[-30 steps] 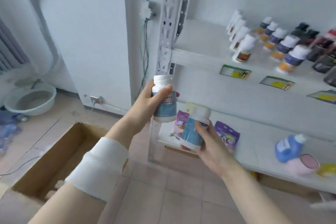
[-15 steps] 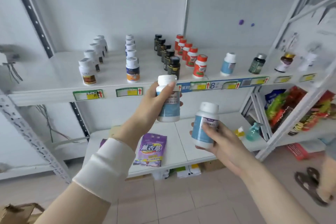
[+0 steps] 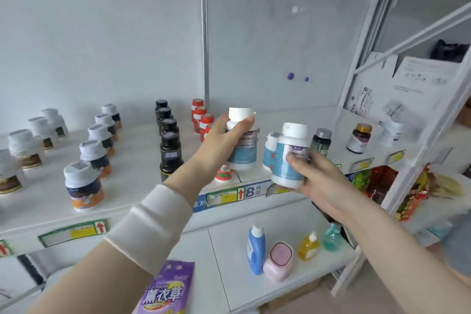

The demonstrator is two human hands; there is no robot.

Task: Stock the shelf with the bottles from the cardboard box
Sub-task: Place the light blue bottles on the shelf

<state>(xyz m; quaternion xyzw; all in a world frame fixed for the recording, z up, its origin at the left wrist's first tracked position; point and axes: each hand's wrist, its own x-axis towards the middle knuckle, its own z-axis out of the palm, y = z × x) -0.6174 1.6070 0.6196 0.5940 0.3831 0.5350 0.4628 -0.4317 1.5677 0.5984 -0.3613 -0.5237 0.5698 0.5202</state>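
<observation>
My left hand [image 3: 219, 140] grips a white bottle with a blue label [image 3: 242, 146], held upright over the front of the white shelf [image 3: 137, 160]. A second, matching bottle [image 3: 289, 158] is held in my right hand [image 3: 316, 176] just in front of the shelf edge, to the right of the first. A third blue-label bottle [image 3: 269, 150] stands on the shelf between them, partly hidden. The cardboard box is out of view.
Rows of bottles stand on the shelf: white-capped ones [image 3: 82, 186] at left, dark ones [image 3: 169, 153], red-capped ones [image 3: 200, 115] behind my left hand, a green one [image 3: 321, 141] and a brown one [image 3: 359, 137] at right. Cleaning bottles [image 3: 256, 247] and a purple pouch [image 3: 165, 288] lie on the lower shelf.
My view has swung up from the box to the shelf. Both hands have carried their bottles closer to the shelf, the left one now over its front edge.
</observation>
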